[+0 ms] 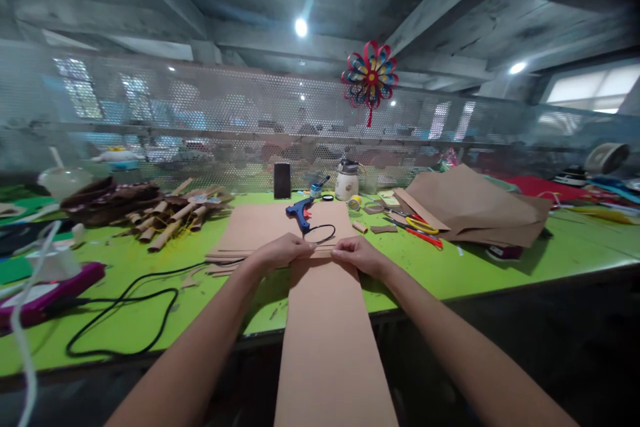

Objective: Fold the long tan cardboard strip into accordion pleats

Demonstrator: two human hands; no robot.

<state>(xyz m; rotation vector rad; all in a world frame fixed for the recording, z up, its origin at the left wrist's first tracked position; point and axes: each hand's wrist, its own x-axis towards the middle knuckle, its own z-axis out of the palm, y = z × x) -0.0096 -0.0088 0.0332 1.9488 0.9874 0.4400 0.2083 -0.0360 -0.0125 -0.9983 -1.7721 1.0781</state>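
A long strip of brown kraft paper (330, 340) runs from the table down over its front edge toward me. My left hand (287, 250) pinches the far end of this strip near its left corner. At the right corner, my right hand (360, 253) grips the same end between thumb and fingers. The far edge looks folded over in a narrow band between the hands. Just beyond them lies a stack of brown paper sheets (250, 230), with a blue glue gun (301, 215) resting on top and its black cord looping beside it.
Rolled paper tubes (173, 217) are heaped at left, near a purple power strip (55, 290) and a trailing black cable (175, 300). To the right are scissors (423, 230) and crumpled brown paper (480, 203). A white bottle (347, 181) stands before the perforated screen (240, 107).
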